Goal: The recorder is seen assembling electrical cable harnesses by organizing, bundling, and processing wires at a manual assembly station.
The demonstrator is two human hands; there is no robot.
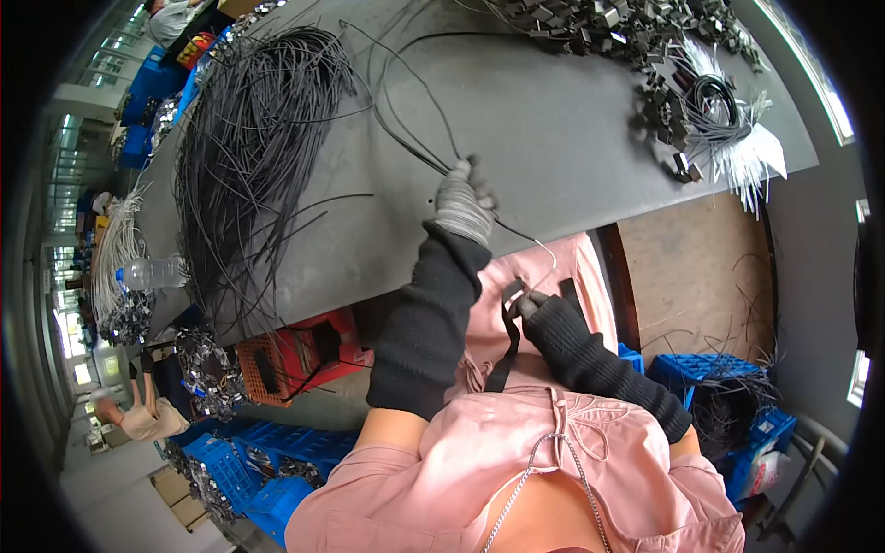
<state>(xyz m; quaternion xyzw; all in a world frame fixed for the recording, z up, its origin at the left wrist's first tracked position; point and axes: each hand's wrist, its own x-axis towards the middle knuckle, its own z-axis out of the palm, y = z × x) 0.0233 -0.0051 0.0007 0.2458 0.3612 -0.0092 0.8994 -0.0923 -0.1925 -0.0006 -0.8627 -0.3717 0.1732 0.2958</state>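
My left hand point(466, 198), in a grey glove and black sleeve, is closed around thin black cables point(410, 138) over the table's near edge. The cables loop away from it toward the far side. One cable runs out below the glove and turns into a thin white end point(554, 258), which curves down to my right hand point(532, 304). That hand is pinched shut over my lap, beside a black strap point(510, 336); its fingertips are partly hidden. A large bundle of black cables point(267, 138) lies to the left on the grey table point(553, 120).
Many small metal blocks point(590, 28) are piled at the far right, near a coiled cable bundle point(719, 101) with white ends. A plastic bottle point(155, 273) lies at the left edge. Below stand a red crate point(323, 346) and blue crates point(705, 369), one holding black cable.
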